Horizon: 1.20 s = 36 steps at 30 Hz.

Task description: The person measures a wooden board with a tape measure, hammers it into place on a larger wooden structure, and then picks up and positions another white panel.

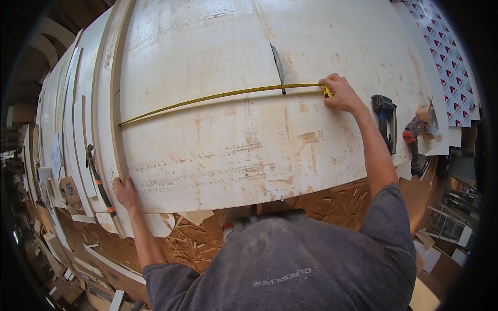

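My right hand (340, 93) holds a yellow-and-black tape measure (328, 92) above the worn white tabletop (218, 135). From it the yellow blade of the tape runs left across the top, its far end meeting a long wooden strip (119, 150). A saw blade (277, 61) sticks up through the tabletop, and the tape crosses at its near end. My left hand (125, 193) is closed over the near end of the wooden strip; some of its fingers are hidden.
A blue-black nailer (384, 122) and a red-and-black drill (414, 142) lie on the right. On the left, a hammer (91, 155) and an orange-and-black handled tool (101, 186) rest near stacked boards (72, 103). Wood offcuts litter the brown floor (332, 207) below.
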Available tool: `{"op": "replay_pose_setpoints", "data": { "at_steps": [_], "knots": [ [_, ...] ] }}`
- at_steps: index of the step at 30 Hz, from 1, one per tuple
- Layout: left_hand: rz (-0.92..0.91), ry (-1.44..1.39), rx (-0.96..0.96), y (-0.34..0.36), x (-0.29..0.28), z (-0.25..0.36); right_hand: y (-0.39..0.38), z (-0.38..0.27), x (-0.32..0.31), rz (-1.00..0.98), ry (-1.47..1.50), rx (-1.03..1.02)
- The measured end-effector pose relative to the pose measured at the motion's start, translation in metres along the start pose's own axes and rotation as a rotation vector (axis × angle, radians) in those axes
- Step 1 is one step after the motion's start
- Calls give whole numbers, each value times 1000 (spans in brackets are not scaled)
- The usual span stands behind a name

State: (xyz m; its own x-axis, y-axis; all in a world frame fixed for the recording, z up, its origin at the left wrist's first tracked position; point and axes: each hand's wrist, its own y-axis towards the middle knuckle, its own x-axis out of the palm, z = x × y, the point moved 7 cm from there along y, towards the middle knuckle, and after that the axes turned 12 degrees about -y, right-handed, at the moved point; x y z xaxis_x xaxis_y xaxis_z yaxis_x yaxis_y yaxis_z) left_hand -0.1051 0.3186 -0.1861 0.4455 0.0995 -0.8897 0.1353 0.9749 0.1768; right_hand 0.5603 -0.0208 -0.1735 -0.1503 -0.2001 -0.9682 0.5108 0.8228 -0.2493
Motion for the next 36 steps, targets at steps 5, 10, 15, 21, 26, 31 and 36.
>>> {"op": "replay_pose_setpoints", "data": {
  "at_steps": [5, 10, 15, 21, 26, 31, 36],
  "knots": [
    [-17, -105, -26, -12, 11, 8, -2, 0, 0, 2, -4, 9],
    [20, -117, 34, -21, 11, 28, -1, 1, 1, -1, -4, 8],
    [-11, -139, 58, -31, 15, 43, -1, -1, -3, -34, 26, 41],
    [-8, -183, 50, -35, 18, 57, 0, 2, 1, 12, 10, 6],
    [-50, -204, 21, -45, 22, 66, -3, 1, -2, -7, 14, 41],
    [-69, -211, -15, -51, 24, 79, -2, -2, -5, -62, 32, 93],
    [-103, -164, -17, -49, 29, 76, -2, 2, -3, -50, 26, 85]
  ]
}}
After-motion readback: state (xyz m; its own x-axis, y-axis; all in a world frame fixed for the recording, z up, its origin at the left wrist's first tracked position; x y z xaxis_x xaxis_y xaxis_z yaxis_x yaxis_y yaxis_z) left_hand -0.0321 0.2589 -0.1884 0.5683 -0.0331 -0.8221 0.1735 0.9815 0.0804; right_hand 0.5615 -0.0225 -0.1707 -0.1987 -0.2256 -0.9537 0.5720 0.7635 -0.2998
